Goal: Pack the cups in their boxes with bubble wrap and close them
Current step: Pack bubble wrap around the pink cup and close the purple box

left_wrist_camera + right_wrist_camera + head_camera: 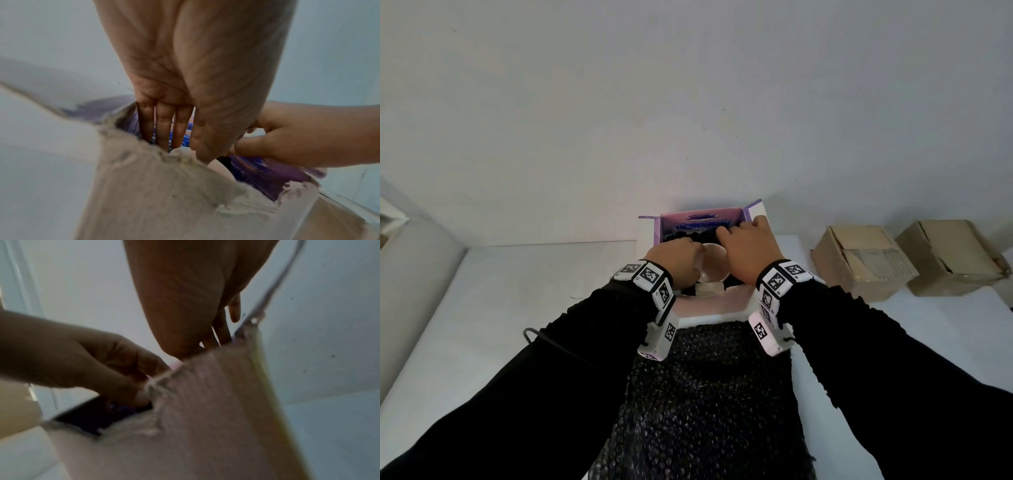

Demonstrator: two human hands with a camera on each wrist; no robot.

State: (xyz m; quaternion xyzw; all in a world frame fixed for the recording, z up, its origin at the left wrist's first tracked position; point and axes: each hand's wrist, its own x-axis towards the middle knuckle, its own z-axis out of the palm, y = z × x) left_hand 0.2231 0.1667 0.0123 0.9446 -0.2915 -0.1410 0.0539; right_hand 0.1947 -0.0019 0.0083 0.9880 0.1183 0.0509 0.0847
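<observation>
An open purple box [702, 219] stands against the wall, its torn near flap [164, 194] folded toward me. A pale pink cup [714, 262] sits inside on black bubble wrap [698, 234]. My left hand [674, 257] reaches into the box left of the cup; in the left wrist view its fingers [164, 126] point straight down inside the box. My right hand [746, 246] is over the box's right side, fingers curled onto the wrap at the far wall; its fingertips are hidden. More of the black wrap [709, 394] trails out toward me.
Two brown cardboard boxes [859, 263] [952, 257] stand to the right on the white table [517, 291]. The wall rises directly behind the purple box. A pale rounded object [417, 274] lies along the table's left edge.
</observation>
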